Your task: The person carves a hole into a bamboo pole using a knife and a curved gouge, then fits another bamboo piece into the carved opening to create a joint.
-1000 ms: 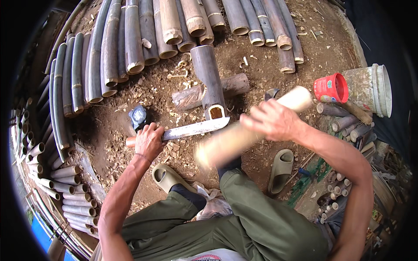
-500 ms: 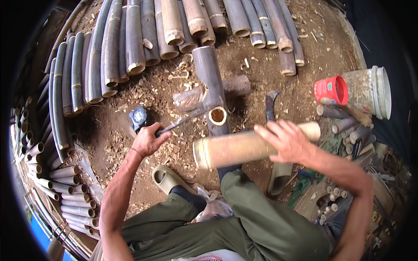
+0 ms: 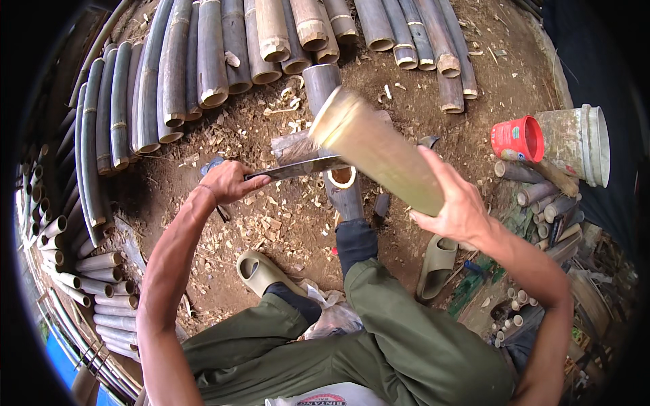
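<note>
My left hand [image 3: 229, 183] is closed around the handle of a long knife [image 3: 301, 168], its dark blade pointing right. The tip reaches a pale-rimmed round opening [image 3: 342, 177] on a dark bamboo pole [image 3: 322, 86]. My right hand [image 3: 462, 203] grips the near end of a thick, pale bamboo tube [image 3: 382, 154], blurred by motion and tilted with its far end up to the left. The tube hides part of the dark pole, which lies across a short log [image 3: 291, 147]. My foot in a dark sock [image 3: 356, 242] is against the pole's near end.
Rows of bamboo poles [image 3: 210, 61] lie along the far side, with stacked pieces [image 3: 112, 304] at left. A red tub [image 3: 514, 137] and a grey bucket [image 3: 572, 145] are at right. Olive slides [image 3: 265, 272] rest near my feet; wood chips litter the dirt.
The pale tube has swung from nearly level to steeply tilted, its left end rising away from me. My left hand and knife have moved slightly farther away, partly covering the blue-black object.
</note>
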### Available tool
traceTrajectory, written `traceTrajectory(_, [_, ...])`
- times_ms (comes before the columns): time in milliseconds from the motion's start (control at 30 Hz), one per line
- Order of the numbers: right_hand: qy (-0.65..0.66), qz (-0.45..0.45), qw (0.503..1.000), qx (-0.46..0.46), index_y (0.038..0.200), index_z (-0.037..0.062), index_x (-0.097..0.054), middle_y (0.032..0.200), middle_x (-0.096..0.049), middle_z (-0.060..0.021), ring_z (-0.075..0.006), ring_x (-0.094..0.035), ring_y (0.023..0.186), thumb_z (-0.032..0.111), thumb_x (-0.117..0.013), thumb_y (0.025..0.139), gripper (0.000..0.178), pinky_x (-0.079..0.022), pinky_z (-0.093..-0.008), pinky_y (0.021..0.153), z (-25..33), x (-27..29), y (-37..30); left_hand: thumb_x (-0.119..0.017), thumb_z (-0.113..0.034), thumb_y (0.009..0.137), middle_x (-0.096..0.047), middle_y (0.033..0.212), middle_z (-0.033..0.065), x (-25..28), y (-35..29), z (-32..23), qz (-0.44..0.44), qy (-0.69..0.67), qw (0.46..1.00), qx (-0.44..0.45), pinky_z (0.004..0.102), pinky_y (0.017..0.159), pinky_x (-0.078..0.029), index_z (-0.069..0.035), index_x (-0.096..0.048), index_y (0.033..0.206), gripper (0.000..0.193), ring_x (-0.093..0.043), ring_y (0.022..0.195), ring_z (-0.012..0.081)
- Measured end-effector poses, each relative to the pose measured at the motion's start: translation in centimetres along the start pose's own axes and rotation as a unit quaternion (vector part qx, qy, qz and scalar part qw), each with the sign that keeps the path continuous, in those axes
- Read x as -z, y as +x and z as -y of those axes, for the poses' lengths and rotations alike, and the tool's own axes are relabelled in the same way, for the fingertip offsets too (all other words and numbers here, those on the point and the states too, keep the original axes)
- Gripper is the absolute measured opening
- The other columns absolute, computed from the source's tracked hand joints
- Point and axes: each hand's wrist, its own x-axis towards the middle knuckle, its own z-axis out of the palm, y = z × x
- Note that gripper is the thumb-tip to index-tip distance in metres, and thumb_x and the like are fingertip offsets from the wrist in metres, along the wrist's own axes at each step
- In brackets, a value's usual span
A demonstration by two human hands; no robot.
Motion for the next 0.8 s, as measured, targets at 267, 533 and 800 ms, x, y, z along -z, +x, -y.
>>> traceTrajectory(267, [-0.106,0.025,0.994,0.016,0.154,0.0211,-0.031,0.106,-0.057,-0.0175,-0.0407,-0.065,0.093,0.027,-0.081,0.068,0.099,-0.056,-0.0495,0.078,-0.3,-0.5,1.1,-0.046,-0.086,0.081,-0.048,0.050,-0.0003,-1.1,0.3,0.3,0.035,-0.006,0.999,0.020,0.0358,0.043,-0.036,-0.013,-0.078,0.097,0.082,-0.043,0.043,0.0115])
traceTrajectory(533, [0.027,-0.114,0.992,0.041,0.153,0.0196,-0.033,0.113,-0.060,-0.0201,-0.0402,-0.066,0.093,0.025,-0.082,0.067,0.100,-0.057,-0.0471,0.082,-2.0,0.2,0.5,-0.082,-0.025,0.066,-0.056,0.096,0.0051,-8.5,-7.2,-2.2,-0.347,0.150,0.916,-0.137,0.0406,0.079,-0.045,-0.013,-0.064,0.107,0.047,-0.055,0.091,0.0247])
traceTrajectory(800, [-0.167,-0.063,0.916,0.360,0.144,0.0245,-0.050,0.111,-0.058,-0.0130,-0.0321,-0.063,0.090,0.032,-0.089,0.048,0.104,-0.055,-0.0446,0.080,-4.5,-0.9,1.3,-0.082,-0.031,0.075,-0.053,0.097,0.0070,-8.3,-5.1,-2.1,-0.245,0.124,0.962,-0.009,0.0420,0.078,-0.045,-0.010,-0.063,0.093,0.033,-0.054,0.092,0.0264])
